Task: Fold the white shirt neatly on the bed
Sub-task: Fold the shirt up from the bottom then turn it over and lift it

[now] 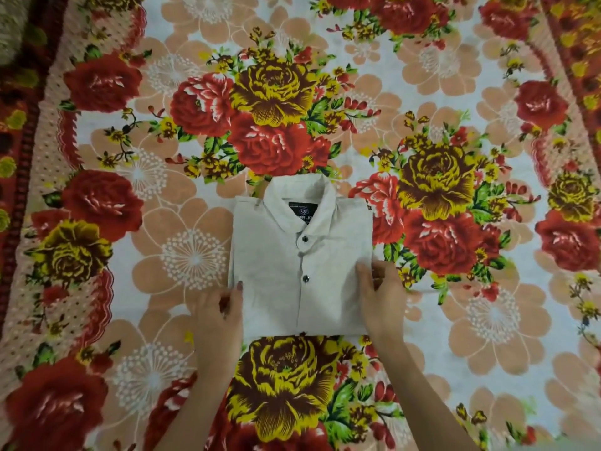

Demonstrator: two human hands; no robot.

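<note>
white shirt folded to a rectangle mid-bed, collar at far end, long axis pointing away. left hand and right hand flank its near corners, fingers roughly straight, resting on side edges; both equally near

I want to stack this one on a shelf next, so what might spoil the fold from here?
1. The left hand and right hand sit only at the lower side edges of the white shirt. Lifting from there may let the collar end sag and the fold open.
2. Dragging it across the soft floral bedsheet could pull the tucked layers underneath loose.
</note>
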